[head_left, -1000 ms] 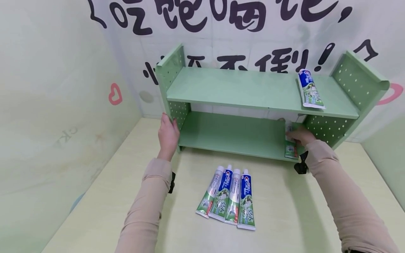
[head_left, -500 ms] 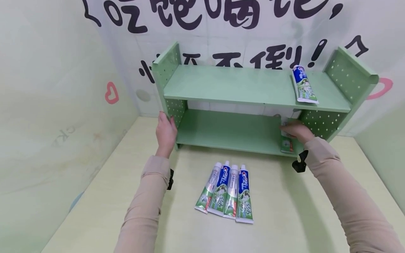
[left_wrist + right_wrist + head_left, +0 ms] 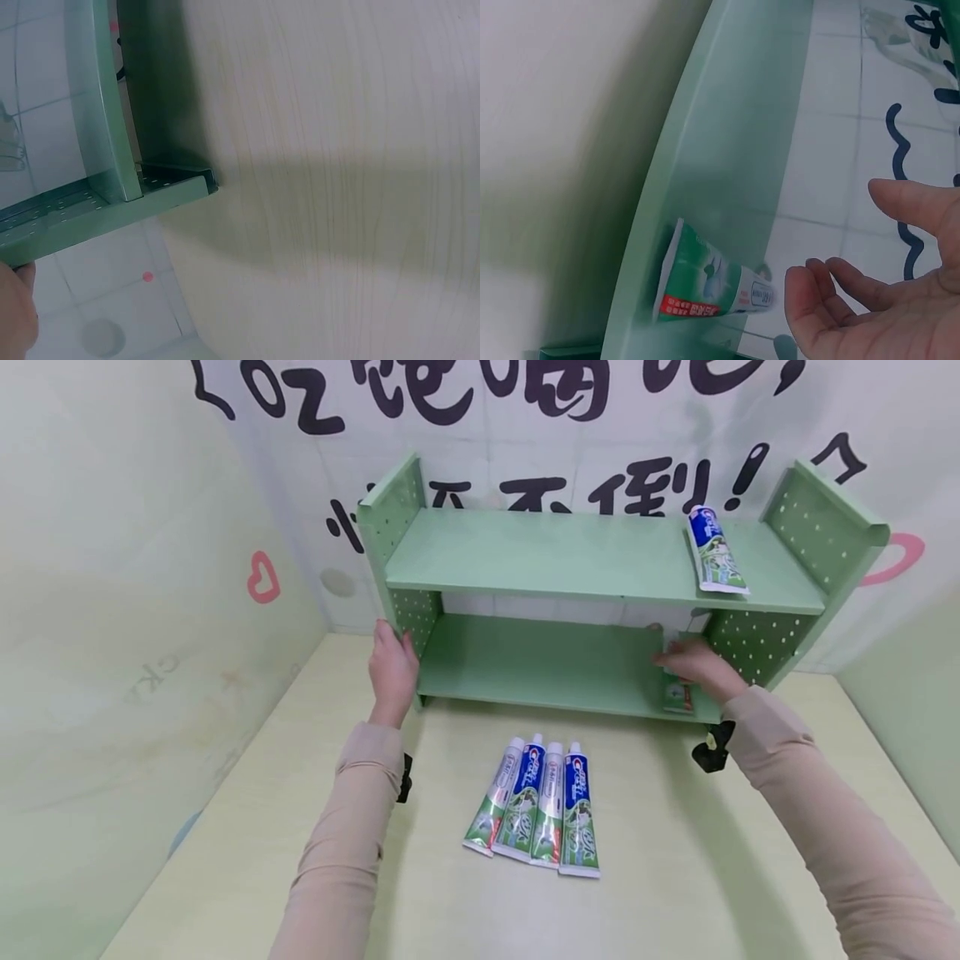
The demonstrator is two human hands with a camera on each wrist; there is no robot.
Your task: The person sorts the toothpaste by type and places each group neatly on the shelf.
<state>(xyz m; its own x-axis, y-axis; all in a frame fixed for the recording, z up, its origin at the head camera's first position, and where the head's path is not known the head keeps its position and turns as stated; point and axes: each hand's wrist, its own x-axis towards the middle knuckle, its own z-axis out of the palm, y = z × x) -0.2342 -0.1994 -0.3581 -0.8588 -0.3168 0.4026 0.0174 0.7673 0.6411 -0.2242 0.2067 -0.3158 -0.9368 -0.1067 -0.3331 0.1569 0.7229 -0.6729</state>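
Showing green, white, red; the tube (image 3: 711, 277) tapers.

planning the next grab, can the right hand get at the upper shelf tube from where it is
Probably not directly: the right hand is below the upper shelf, which separates it from the toothpaste tube on top. Backing out first would likely free the way.

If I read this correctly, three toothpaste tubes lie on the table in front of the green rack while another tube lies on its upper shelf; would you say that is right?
Not quite: four toothpaste tubes, not three, lie on the table in front of the green rack, as the head view shows. Another tube does lie on its upper shelf.
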